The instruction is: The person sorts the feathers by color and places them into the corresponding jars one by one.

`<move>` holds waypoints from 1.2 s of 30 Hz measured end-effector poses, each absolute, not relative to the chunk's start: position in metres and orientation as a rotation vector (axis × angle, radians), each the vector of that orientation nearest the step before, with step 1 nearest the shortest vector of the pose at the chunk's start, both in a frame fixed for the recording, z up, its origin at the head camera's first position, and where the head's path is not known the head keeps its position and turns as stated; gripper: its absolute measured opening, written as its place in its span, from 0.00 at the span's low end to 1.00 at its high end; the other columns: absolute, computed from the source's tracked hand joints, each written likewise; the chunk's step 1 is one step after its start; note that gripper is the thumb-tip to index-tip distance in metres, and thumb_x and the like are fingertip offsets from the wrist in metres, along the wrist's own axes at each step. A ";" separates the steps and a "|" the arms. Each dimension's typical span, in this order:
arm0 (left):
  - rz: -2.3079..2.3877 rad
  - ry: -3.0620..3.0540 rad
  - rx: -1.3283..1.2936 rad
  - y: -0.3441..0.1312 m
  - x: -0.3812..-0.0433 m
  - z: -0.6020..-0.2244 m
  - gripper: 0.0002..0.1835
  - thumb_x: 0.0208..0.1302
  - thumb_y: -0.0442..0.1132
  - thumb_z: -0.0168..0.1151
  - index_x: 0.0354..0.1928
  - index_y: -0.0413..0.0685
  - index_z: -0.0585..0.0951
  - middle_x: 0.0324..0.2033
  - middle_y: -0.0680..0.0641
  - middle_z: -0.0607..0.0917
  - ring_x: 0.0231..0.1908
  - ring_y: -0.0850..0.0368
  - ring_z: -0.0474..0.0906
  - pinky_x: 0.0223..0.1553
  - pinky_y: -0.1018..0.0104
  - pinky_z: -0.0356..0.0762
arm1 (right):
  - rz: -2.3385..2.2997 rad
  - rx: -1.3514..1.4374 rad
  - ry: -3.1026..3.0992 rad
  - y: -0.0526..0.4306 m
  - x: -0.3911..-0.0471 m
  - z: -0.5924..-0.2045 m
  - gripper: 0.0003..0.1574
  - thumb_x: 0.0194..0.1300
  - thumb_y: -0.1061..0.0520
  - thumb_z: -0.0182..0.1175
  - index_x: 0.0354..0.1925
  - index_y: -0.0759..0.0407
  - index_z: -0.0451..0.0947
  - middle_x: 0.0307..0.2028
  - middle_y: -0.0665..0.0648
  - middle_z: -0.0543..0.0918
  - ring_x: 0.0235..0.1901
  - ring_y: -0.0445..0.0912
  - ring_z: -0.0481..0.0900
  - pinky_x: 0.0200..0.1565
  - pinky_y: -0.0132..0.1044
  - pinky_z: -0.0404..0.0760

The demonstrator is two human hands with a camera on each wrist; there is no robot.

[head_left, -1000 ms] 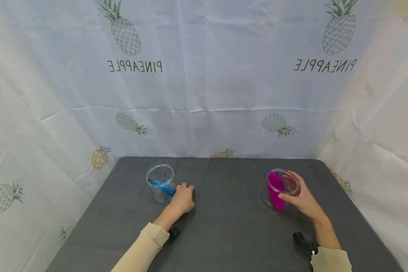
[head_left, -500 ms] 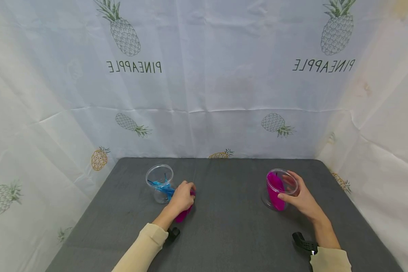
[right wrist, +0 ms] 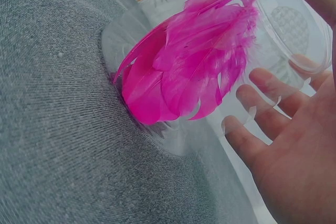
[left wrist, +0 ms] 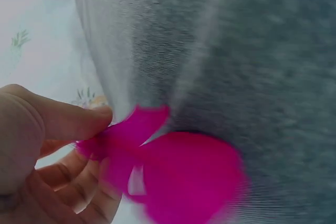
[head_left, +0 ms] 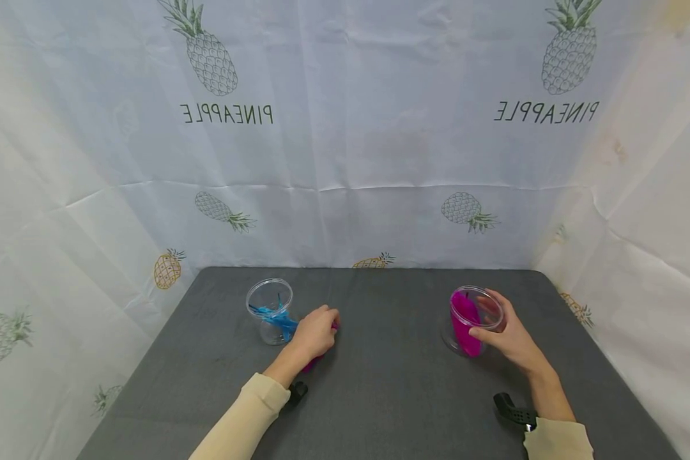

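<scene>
My left hand (head_left: 315, 332) pinches a bright magenta feather (left wrist: 189, 177) between thumb and fingers. In the left wrist view its broad end spreads out over the grey cloth, blurred. Just left of that hand stands a clear plastic cup (head_left: 268, 295) with blue wispy pieces (head_left: 280, 319) inside. On the right, my right hand (head_left: 516, 338) curls its thumb and fingers round the upper side of a second clear cup (head_left: 490, 313). Several magenta feathers (right wrist: 184, 72) stand bunched inside this cup, which looks tilted in the right wrist view.
Dark grey cloth covers the table (head_left: 391, 383). White curtains (head_left: 368, 140) printed with pineapples hang behind it and at both sides. Black wrist devices are worn on both arms, the right one (head_left: 514, 409) jutting out over the table.
My left hand has shifted slightly to the right along with the magenta feather, which showed more below the hand half a second ago. The right hand and its cup stay in place.
</scene>
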State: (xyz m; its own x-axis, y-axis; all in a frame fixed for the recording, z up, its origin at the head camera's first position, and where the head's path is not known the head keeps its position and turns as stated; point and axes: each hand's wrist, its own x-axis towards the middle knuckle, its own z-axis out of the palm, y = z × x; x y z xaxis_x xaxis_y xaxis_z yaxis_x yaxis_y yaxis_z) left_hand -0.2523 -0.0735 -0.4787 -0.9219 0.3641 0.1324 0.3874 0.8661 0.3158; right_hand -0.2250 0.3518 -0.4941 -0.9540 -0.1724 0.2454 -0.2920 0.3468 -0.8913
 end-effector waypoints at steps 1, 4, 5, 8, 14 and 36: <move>-0.507 -2.965 -0.610 -0.072 -0.253 -0.477 0.04 0.66 0.30 0.65 0.39 0.46 0.83 0.33 0.50 0.77 0.33 0.54 0.76 0.35 0.55 0.81 | 1.686 0.432 -2.482 0.351 -0.225 -0.494 0.58 0.66 0.64 0.67 0.79 0.60 0.41 0.73 0.71 0.61 0.72 0.61 0.58 0.57 0.18 0.66; -0.468 -2.950 -0.645 -0.066 -0.253 -0.474 0.04 0.66 0.30 0.65 0.38 0.47 0.82 0.32 0.51 0.76 0.32 0.55 0.75 0.33 0.55 0.80 | 1.692 0.429 -2.480 0.351 -0.224 -0.494 0.58 0.65 0.64 0.68 0.79 0.59 0.41 0.73 0.71 0.61 0.72 0.63 0.57 0.57 0.17 0.66; -0.469 -2.943 -0.658 -0.065 -0.253 -0.472 0.04 0.66 0.30 0.65 0.39 0.46 0.82 0.33 0.51 0.76 0.32 0.54 0.75 0.33 0.55 0.80 | 1.692 0.426 -2.480 0.351 -0.224 -0.494 0.58 0.65 0.64 0.68 0.79 0.59 0.41 0.73 0.71 0.61 0.72 0.63 0.57 0.57 0.17 0.66; -0.467 -2.932 -0.696 -0.060 -0.253 -0.469 0.05 0.66 0.30 0.66 0.41 0.45 0.83 0.34 0.50 0.78 0.34 0.54 0.77 0.35 0.55 0.81 | 1.690 0.420 -2.489 0.352 -0.225 -0.495 0.58 0.65 0.64 0.68 0.79 0.59 0.41 0.73 0.71 0.60 0.72 0.60 0.58 0.57 0.17 0.66; -0.520 -2.901 -0.764 -0.050 -0.253 -0.457 0.05 0.67 0.31 0.66 0.43 0.44 0.82 0.35 0.50 0.78 0.34 0.54 0.78 0.36 0.59 0.81 | 1.684 0.433 -2.481 0.352 -0.227 -0.497 0.58 0.65 0.64 0.68 0.79 0.60 0.41 0.73 0.71 0.61 0.72 0.63 0.57 0.58 0.18 0.66; -1.149 -2.463 -0.892 0.016 -0.256 -0.413 0.04 0.70 0.33 0.66 0.43 0.40 0.85 0.36 0.48 0.83 0.35 0.58 0.80 0.38 0.72 0.80 | 1.707 0.420 -2.494 0.351 -0.226 -0.494 0.59 0.66 0.63 0.68 0.79 0.60 0.40 0.73 0.71 0.60 0.72 0.67 0.55 0.56 0.17 0.66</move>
State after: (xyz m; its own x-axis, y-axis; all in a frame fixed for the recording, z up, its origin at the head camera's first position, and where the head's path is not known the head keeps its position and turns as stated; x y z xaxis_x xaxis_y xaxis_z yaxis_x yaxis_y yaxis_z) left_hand -0.2562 0.0157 -0.4129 -0.7700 0.4150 0.4846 0.6380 0.4930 0.5915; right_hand -0.2256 0.3508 -0.4937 -0.9582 -0.1741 0.2271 -0.2747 0.3374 -0.9004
